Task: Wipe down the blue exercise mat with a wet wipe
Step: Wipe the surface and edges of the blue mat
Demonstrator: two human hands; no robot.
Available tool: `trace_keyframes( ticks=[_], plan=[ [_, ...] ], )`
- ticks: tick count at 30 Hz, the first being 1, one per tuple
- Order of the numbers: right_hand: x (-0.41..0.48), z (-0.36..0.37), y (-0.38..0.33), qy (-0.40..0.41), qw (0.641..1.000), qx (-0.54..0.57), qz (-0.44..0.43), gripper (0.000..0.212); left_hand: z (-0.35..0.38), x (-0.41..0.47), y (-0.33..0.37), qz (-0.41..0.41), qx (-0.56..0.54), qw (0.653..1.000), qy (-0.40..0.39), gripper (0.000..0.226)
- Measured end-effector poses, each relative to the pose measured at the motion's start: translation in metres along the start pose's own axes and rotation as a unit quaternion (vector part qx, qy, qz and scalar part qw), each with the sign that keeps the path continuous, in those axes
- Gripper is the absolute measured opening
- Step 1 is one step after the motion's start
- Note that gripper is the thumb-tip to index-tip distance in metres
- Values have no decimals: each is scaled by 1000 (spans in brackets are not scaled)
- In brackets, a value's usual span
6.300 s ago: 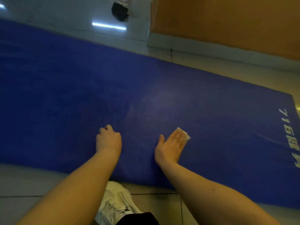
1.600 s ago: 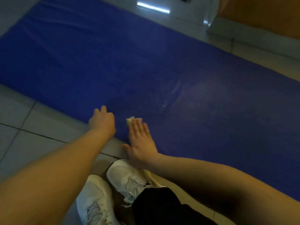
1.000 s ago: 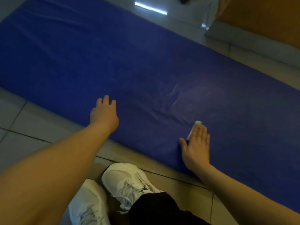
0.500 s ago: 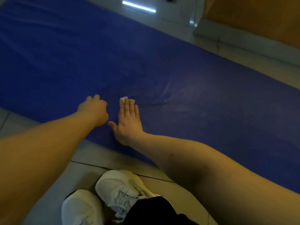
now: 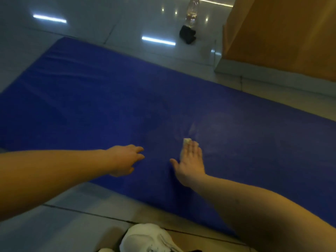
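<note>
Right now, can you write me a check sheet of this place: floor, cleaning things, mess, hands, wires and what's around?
Surface: shiny pale tiled floor.
Job's things: blue padded exercise mat flat on the floor; small white wet wipe on it.
Clutter: clear plastic bottle and black crumpled bundle on the floor beyond the mat.
Hands: left hand rests on the mat, holding nothing; right hand flat, pressing the wipe.
Cables: nothing seen.
Surroundings: orange wall with grey skirting; white sneaker at the near edge.

The padded exercise mat point(image 5: 91, 99) is showing plain deep blue, the small folded wipe point(image 5: 187, 141) whitish, the laced sneaker point(image 5: 143, 238) white.
</note>
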State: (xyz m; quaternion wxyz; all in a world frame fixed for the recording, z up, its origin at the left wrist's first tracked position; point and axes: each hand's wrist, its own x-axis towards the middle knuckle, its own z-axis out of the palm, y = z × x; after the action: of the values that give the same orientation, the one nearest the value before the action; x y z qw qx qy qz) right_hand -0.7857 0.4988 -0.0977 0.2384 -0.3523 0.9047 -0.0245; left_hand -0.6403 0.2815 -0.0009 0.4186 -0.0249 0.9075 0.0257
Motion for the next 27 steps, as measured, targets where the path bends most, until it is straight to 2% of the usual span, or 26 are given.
trace_keyframes(
  ticks=[4,8,10,14,16,19,21,24,27],
  plan=[
    [-4,-9,44,24,990,16,140,98,17,24,-3,-64,-34,993,92,75],
    [14,-2,5,37,975,67,210,101,24,41,-20,-144,-65,981,109,95],
    [23,2,-24,36,984,57,163,100,26,41,-32,-161,-88,978,97,100],
    [35,5,-79,-17,998,12,-62,88,29,37,-44,-157,-94,980,77,104],
    [42,5,-89,-39,993,-9,-110,87,29,38,-44,-157,-88,980,81,106],
    [49,5,-64,-7,990,-24,-137,86,29,39,-42,-152,-84,981,83,106],
    [52,-1,-28,33,995,-13,-89,86,29,39,-41,-154,-83,981,87,106],
    [51,-14,38,86,993,5,81,85,29,40,-40,-154,-84,980,90,105],
    [49,-28,75,84,968,47,233,86,28,40,-39,-156,-81,980,92,105]
  ],
)
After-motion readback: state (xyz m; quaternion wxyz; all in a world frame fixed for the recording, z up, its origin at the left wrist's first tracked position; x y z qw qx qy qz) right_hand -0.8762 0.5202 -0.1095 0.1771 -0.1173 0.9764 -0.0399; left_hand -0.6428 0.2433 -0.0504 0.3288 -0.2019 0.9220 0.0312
